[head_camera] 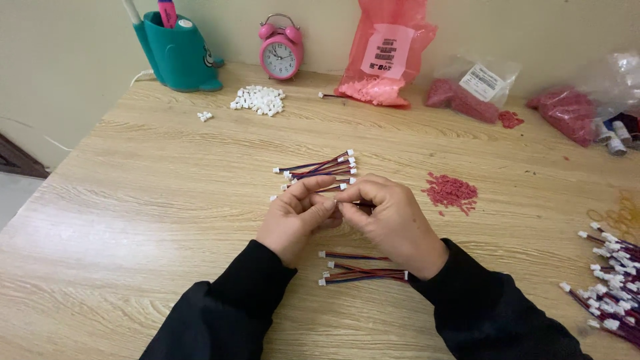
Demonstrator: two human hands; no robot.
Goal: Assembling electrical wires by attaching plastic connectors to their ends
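My left hand [297,217] and my right hand [390,217] meet at the middle of the wooden table [153,200], fingertips pinched together on a short red-and-blue wire lead with a small white connector [339,198]. The lead is mostly hidden by my fingers. Just beyond my hands lies a loose bunch of similar wire leads [323,170]. Nearer me, between my wrists, lie a few more leads [360,270]. Both sleeves are black.
A heap of white connectors [259,100] and a pink alarm clock [281,52] sit at the back, beside a teal pen holder [179,53]. Pink bags of red parts [383,63] line the far edge. Loose red pieces [451,191] and a big pile of leads [610,283] lie right.
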